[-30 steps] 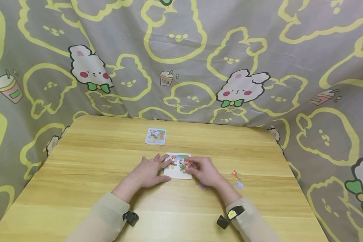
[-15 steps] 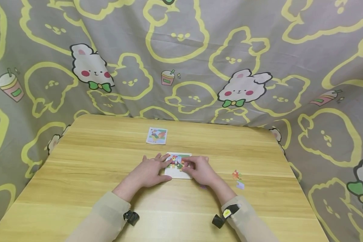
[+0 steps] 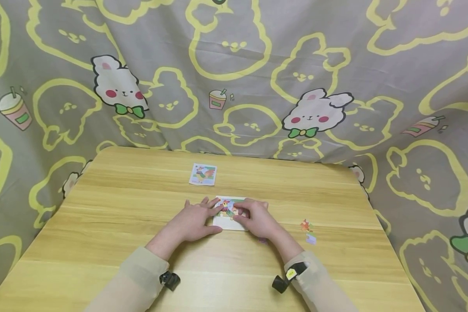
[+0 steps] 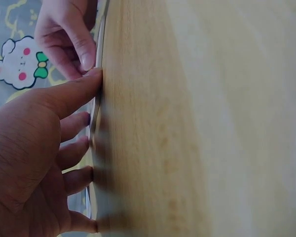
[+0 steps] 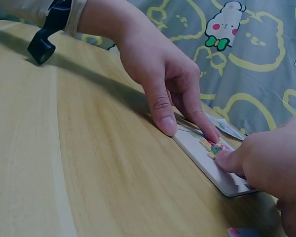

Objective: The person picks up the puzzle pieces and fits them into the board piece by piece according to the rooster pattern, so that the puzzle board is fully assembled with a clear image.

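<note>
A small jigsaw puzzle board (image 3: 227,224) with a white border lies on the table, its upper part covered by bright pieces forming a bird's head and chest. My left hand (image 3: 195,222) rests on the board's left side with fingers spread and thumb near the lower edge. My right hand (image 3: 258,219) is over the right side, thumb and index finger pinching a green-and-orange puzzle piece (image 5: 215,150) down at the middle of the board. That hand hides the board's right part. In the left wrist view the board shows only edge-on beneath the fingertips.
Behind the board lies a square picture card (image 3: 203,174) of a rooster. Loose puzzle pieces, one orange-red (image 3: 305,225) and one pale lilac (image 3: 311,238), lie to the right. A purple piece (image 3: 263,241) is partly under the right wrist. A patterned curtain (image 3: 242,52) hangs behind the table.
My right hand has moved slightly left, bringing the green-and-orange puzzle piece from above the gap down against the other pieces. The left hand stays in place on the board.
</note>
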`<move>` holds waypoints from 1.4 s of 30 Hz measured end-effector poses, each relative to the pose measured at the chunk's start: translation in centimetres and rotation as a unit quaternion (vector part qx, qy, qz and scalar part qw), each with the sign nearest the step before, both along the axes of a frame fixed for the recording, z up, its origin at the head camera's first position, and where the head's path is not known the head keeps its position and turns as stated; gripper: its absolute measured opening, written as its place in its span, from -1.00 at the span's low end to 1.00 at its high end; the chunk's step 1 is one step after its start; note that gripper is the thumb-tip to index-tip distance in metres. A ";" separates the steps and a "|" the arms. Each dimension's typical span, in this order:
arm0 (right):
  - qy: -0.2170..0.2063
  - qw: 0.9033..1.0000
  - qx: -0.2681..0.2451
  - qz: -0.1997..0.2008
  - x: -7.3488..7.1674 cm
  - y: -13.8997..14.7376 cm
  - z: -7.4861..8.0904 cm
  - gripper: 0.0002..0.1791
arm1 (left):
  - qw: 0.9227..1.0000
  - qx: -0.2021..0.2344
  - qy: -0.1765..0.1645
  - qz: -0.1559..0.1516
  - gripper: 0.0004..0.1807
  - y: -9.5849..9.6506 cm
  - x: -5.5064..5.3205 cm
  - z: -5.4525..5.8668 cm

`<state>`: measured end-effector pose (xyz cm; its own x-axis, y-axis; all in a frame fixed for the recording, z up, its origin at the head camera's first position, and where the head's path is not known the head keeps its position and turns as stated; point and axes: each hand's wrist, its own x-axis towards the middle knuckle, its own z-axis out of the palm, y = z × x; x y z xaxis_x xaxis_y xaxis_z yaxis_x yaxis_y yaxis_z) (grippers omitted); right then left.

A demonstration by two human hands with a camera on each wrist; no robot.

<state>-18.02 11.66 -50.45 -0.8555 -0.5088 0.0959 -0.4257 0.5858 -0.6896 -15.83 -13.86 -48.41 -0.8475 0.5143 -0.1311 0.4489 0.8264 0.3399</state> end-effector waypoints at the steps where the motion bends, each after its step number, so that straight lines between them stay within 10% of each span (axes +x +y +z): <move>1: -0.002 1.000 0.001 -0.001 0.0 0.0 0.1 -0.58 | 1.000 0.000 0.001 0.000 -0.16 0.0 0.0 0.0; 42: 0.041 0.998 0.047 0.023 0.2 0.0 -0.4 -0.46 | 0.999 -0.049 -0.007 -0.012 -0.18 2.3 0.0 0.7</move>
<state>-17.86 11.65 -50.90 -0.8227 -0.5567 0.1148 -0.5060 0.6252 -0.5943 -15.83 -11.58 -47.74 -0.8328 0.5186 -0.1935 0.4646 0.8450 0.2648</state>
